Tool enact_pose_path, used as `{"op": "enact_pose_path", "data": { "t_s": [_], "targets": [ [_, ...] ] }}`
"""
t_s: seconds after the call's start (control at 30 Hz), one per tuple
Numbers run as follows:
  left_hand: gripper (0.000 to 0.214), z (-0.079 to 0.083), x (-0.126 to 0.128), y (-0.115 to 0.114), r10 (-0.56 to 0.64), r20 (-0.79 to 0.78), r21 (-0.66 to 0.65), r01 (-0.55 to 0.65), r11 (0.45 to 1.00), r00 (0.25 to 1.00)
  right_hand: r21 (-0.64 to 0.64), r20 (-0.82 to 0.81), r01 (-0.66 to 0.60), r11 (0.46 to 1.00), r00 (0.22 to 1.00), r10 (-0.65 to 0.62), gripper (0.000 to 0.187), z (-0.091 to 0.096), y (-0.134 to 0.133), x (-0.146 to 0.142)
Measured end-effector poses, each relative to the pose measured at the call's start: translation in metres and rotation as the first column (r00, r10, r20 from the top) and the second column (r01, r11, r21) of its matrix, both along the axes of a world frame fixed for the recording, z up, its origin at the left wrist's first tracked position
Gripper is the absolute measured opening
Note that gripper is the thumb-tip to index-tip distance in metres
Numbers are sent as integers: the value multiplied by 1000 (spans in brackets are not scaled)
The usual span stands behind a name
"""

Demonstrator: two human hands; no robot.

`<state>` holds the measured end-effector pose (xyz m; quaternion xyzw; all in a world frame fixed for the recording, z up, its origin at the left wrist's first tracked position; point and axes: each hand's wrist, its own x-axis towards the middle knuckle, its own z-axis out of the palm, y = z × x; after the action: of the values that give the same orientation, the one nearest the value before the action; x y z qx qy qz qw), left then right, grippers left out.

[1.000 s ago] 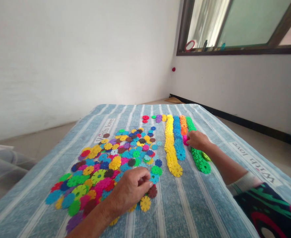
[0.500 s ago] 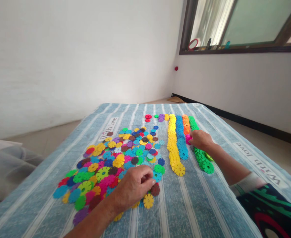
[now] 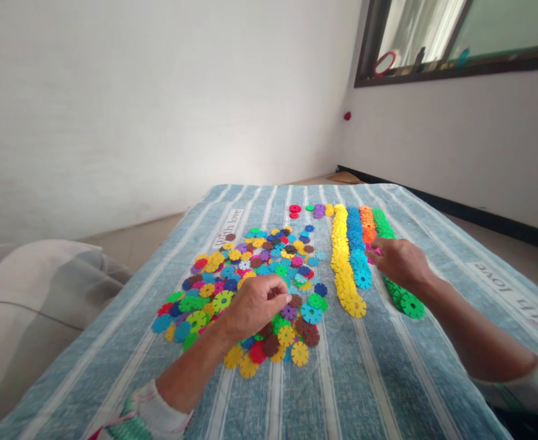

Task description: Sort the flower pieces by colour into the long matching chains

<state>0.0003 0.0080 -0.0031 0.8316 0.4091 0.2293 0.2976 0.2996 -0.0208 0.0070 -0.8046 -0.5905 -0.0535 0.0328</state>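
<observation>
My left hand [image 3: 256, 304] rests curled on a loose heap of coloured snowflake discs [image 3: 250, 281], its fingertips pinched together near a brown and a purple disc; what they hold is hidden. My right hand [image 3: 401, 261] lies closed over the sorted rows, pinching a pink disc [image 3: 373, 249] at the end of the orange row [image 3: 367, 223]. Beside it run the yellow row [image 3: 343, 263], the blue row [image 3: 356, 247] and the green row [image 3: 394, 269], which passes under my right hand.
Everything lies on a blue striped cloth [image 3: 388, 379] printed "With love". A few single discs [image 3: 308, 209] sit at the far end of the rows. A grey cushion [image 3: 30, 305] is at the left. White walls and a window sill [image 3: 456, 64] stand behind.
The view has swung left. My left hand moved up from the pile's near edge into the heap. My right hand stayed at the pink disc by the rows.
</observation>
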Motion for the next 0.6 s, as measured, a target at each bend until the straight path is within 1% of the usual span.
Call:
{"op": "enact_pose_path", "data": {
  "t_s": [0.07,0.13,0.23,0.3,0.37,0.47,0.53,0.6],
  "targets": [
    [14,2,-3,4,-5,-43,-11,4,1000,999,87,-19,-80,993,996,82,26,-3,-14,-18],
    [14,4,-6,6,-15,-93,-36,12,999,996,143,-47,-180,973,981,188,25,-9,-28,-39],
    [12,6,-9,6,-36,-168,-61,26,998,985,183,-94,-362,914,919,382,26,-19,-49,-72],
    [11,7,-10,6,-54,-202,-63,42,997,978,164,-129,-470,867,861,491,26,-25,-59,-92],
    [10,8,-10,5,-84,-227,-72,69,995,970,145,-158,-526,838,823,545,29,-29,-66,-108],
    [8,9,-8,2,-116,-277,-94,93,991,954,132,-207,-566,814,788,581,31,-33,-72,-123],
    [6,8,-7,0,-127,-319,-101,100,990,939,125,-236,-581,804,770,593,27,-37,-73,-127],
    [6,5,-5,-1,-122,-352,-80,99,992,928,114,-268,-596,795,752,602,20,-42,-74,-129]
  ]
}}
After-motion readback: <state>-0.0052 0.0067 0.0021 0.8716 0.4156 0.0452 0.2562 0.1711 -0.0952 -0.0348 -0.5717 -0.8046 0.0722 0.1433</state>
